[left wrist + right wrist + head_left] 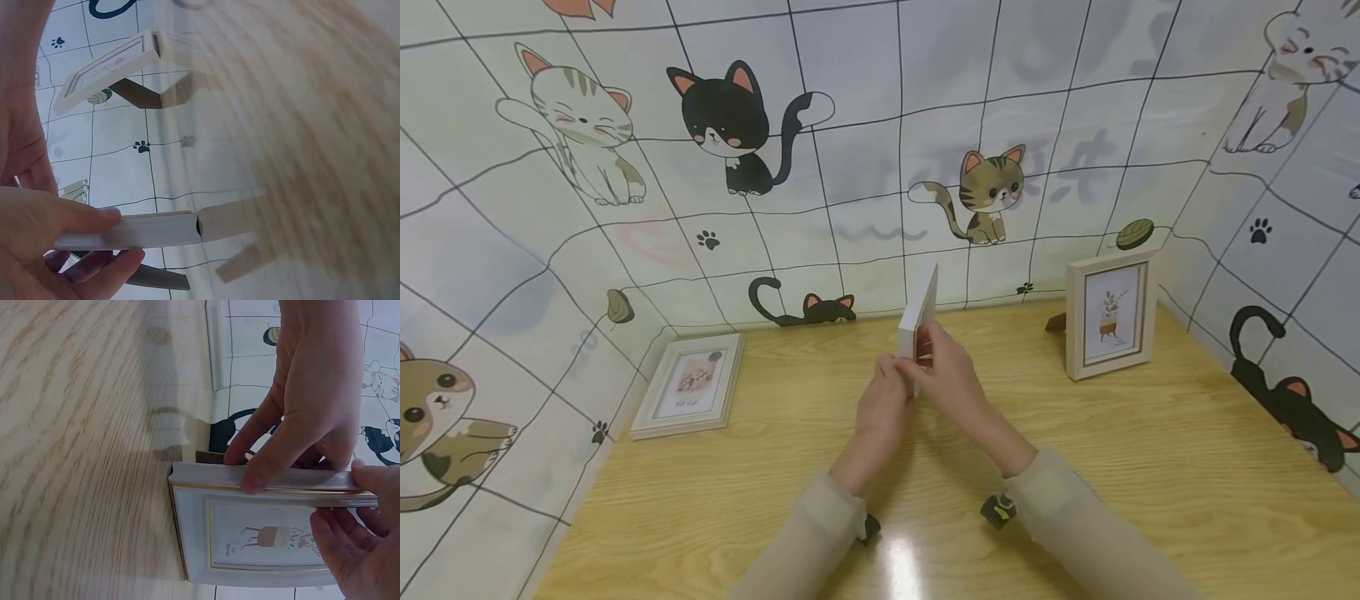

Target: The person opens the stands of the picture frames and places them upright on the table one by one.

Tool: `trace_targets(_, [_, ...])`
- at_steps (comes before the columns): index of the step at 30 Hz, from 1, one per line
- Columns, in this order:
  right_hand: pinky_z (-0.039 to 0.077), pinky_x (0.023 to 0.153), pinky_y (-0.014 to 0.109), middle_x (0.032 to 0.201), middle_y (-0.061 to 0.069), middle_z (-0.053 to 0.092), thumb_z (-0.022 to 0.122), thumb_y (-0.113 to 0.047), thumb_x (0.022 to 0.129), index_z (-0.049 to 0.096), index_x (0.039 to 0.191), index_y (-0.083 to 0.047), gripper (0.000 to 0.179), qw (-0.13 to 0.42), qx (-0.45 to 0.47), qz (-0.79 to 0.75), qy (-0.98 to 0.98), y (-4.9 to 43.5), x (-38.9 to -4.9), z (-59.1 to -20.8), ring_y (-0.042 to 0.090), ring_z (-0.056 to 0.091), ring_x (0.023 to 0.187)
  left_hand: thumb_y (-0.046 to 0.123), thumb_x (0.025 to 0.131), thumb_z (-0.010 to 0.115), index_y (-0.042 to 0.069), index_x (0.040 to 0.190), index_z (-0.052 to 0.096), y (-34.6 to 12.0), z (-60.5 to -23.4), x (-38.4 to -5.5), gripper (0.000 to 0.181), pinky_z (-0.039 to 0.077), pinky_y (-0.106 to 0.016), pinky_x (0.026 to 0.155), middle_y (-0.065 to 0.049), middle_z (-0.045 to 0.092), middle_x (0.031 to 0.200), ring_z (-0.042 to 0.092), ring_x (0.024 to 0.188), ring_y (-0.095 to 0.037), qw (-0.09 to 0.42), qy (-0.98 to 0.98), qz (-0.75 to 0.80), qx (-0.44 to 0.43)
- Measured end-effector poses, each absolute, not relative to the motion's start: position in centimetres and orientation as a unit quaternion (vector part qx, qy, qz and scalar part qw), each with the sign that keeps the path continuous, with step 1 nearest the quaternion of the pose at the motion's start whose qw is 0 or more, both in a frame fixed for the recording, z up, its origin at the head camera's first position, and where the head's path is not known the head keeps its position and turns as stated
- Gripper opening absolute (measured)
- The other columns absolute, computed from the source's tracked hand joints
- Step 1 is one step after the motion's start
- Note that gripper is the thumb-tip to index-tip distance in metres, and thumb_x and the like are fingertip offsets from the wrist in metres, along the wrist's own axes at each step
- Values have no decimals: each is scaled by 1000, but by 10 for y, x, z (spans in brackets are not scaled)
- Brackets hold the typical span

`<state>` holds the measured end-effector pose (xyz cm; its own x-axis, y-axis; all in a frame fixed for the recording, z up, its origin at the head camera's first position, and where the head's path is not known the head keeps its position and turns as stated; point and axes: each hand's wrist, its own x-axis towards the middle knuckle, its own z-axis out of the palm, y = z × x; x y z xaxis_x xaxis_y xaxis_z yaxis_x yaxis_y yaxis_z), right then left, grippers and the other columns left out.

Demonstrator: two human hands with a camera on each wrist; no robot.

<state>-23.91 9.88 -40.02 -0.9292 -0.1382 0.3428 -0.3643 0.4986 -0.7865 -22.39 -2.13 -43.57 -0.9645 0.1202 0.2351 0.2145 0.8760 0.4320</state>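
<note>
Near the middle of the table, a white picture frame (917,315) stands upright, edge toward me. My left hand (883,404) pinches its near side low down, thumb on one face and fingers on the other, as the left wrist view shows at the left hand (69,244). Higher up, my right hand (951,375) grips the same side. In the right wrist view, the right hand (369,540) has its fingers on the picture side, which shows a plant in a brown pot. Behind the frame, a dark support leg (156,277) sticks out.
A white picture frame (688,386) lies face up at the left. At the right, a cream frame (1111,315) stands on its back leg. A wall covering with cartoon cats encloses the wooden table (805,379) at the back and sides.
</note>
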Motion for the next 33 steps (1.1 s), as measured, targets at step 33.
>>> trace_targets(33, [62, 83, 40, 103, 14, 67, 71, -21, 93, 52, 118, -4, 35, 144, 213, 425, -868, 112, -240, -400, 28, 72, 95, 17, 94, 70, 22, 146, 49, -53, -427, -247, 57, 57, -45, 93, -5, 58, 144, 60, 126, -29, 80, -963, -213, -145])
